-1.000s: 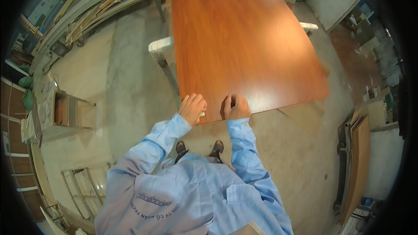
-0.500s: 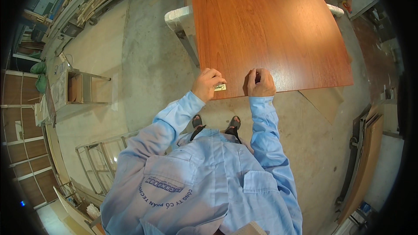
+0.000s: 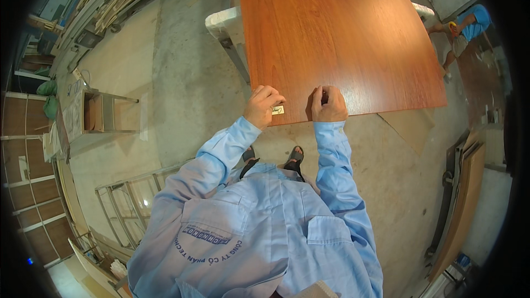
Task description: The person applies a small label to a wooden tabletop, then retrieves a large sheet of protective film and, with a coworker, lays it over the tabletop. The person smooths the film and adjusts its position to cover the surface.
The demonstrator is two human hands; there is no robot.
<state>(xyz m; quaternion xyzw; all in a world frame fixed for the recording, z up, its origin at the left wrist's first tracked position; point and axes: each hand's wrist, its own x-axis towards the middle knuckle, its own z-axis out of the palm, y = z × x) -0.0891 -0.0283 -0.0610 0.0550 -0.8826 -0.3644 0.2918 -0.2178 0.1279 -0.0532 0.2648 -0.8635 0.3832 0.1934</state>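
A large reddish-brown wood-grain board (image 3: 342,49) lies flat in front of me, its near edge just beyond my feet. My left hand (image 3: 263,107) is at its near left corner, fingers bent and drawn together. A small pale label (image 3: 277,110) with dark marks shows just below those fingertips; whether they grip anything is hidden. To the right, my right hand (image 3: 330,105) rests at the near edge with its fingers curled toward the thumb. Anything inside that curl is too dark and small to make out.
Wrapped pale supports (image 3: 223,22) on metal legs stick out under the board. A metal frame (image 3: 124,204) and a small stand (image 3: 102,110) stand at left. Long boards (image 3: 461,204) lean at right. A person in blue (image 3: 476,22) holds something yellow at far right.
The person in blue at the far right has come further into view, moving nearer and to the right. Both of my hands stay nearly in place; the view has shifted slightly.
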